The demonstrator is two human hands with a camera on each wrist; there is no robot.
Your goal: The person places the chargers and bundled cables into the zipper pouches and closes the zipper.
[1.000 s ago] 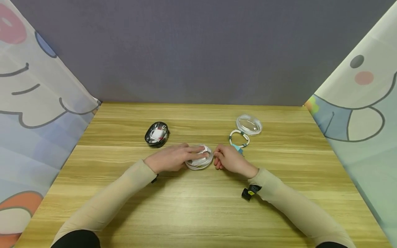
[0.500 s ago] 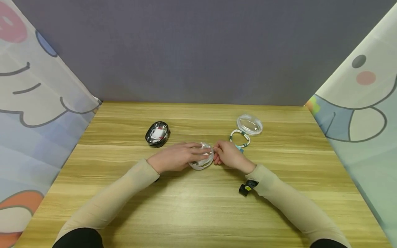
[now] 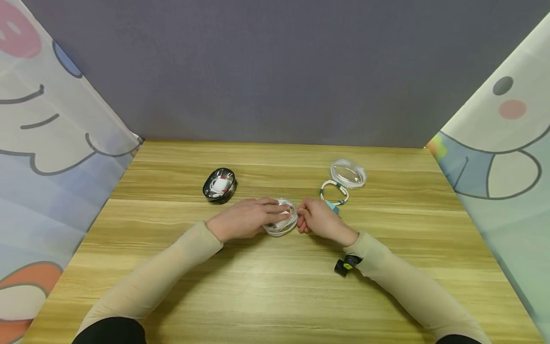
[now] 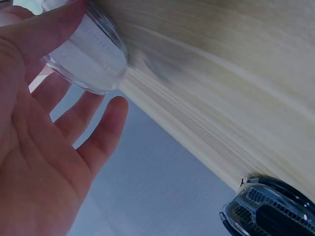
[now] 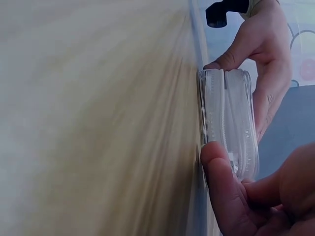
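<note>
A round clear zip case (image 3: pixel 280 232) with white contents lies in the middle of the table. My left hand (image 3: pixel 245 219) grips it from the left, with fingers across its top and the thumb at its near side. In the right wrist view a white zipper (image 5: pixel 222 105) runs along the case wall, and the case stands between both hands. My right hand (image 3: pixel 321 220) has its fingers curled at the case's right edge. The thumb and a bent finger pinch the zipper pull (image 5: pixel 234 158), which is mostly hidden by them. The left wrist view shows the thumb on the clear case (image 4: pixel 93 54).
To the left is a black-rimmed clear case (image 3: pixel 220 186) holding a white cable and plug. Beyond my right hand lie a coiled white cable (image 3: pixel 334 192) with dark ties, a light-blue piece (image 3: pixel 333 207) and another clear round case (image 3: pixel 348 173). A grey panel (image 3: pixel 275 71) rises behind the table.
The clear case and my left hand have shifted slightly right. My right hand moved a little along the case's edge and back, still at its right side. The other items stay put.
</note>
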